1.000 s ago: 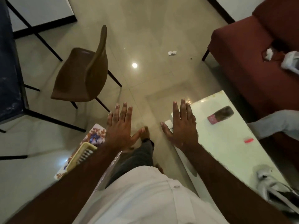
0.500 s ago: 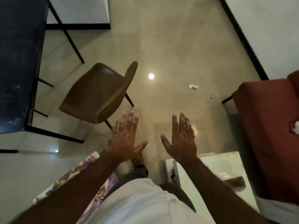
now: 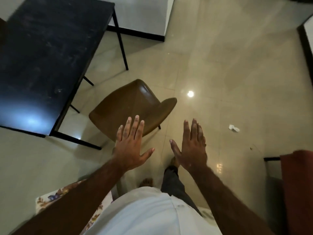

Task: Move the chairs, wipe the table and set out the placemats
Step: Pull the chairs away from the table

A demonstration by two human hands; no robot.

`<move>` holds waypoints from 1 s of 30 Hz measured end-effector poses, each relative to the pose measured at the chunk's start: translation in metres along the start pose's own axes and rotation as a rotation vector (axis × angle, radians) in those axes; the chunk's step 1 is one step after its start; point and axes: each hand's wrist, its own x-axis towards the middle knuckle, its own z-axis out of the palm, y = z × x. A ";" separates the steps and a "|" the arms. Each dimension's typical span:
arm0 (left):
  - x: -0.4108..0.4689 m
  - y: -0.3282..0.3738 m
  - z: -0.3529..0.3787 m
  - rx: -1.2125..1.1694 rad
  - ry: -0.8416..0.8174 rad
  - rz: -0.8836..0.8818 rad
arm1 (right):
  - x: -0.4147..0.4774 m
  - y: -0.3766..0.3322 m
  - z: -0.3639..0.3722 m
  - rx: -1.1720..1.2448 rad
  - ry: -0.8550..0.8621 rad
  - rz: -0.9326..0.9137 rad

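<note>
A brown shell chair [image 3: 133,107] on thin black legs stands on the tiled floor just right of the black table [image 3: 44,60]. The table top looks dusty and smeared. My left hand [image 3: 132,145] hovers flat, fingers straight, in front of the chair's near edge and holds nothing. My right hand [image 3: 191,146] is held out beside it, palm down with fingers spread, over bare floor to the chair's right. A floral patterned piece [image 3: 49,200], perhaps a placemat, shows under my left forearm at the bottom left.
A crumpled white scrap [image 3: 234,128] lies on the floor to the right. A dark red sofa [image 3: 298,192] edges in at the lower right. A white wall pillar with black skirting [image 3: 144,16] stands behind the table. My feet are on the tiles below my hands.
The view has swung left toward the table; the chair and table now sit nearer the centre. The white side table and most of the sofa have left the frame. Both hands stay open.
</note>
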 end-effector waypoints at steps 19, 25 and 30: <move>0.117 -0.022 0.018 -0.269 -0.015 -0.724 | 0.286 -0.025 0.003 -0.160 -0.282 -0.498; 0.139 -0.059 0.040 -0.355 -0.171 -0.815 | 0.342 -0.049 0.031 -0.294 -0.464 -0.492; 0.140 -0.083 0.058 -0.471 -0.397 -0.922 | 0.363 -0.039 0.061 -0.410 -0.666 -0.386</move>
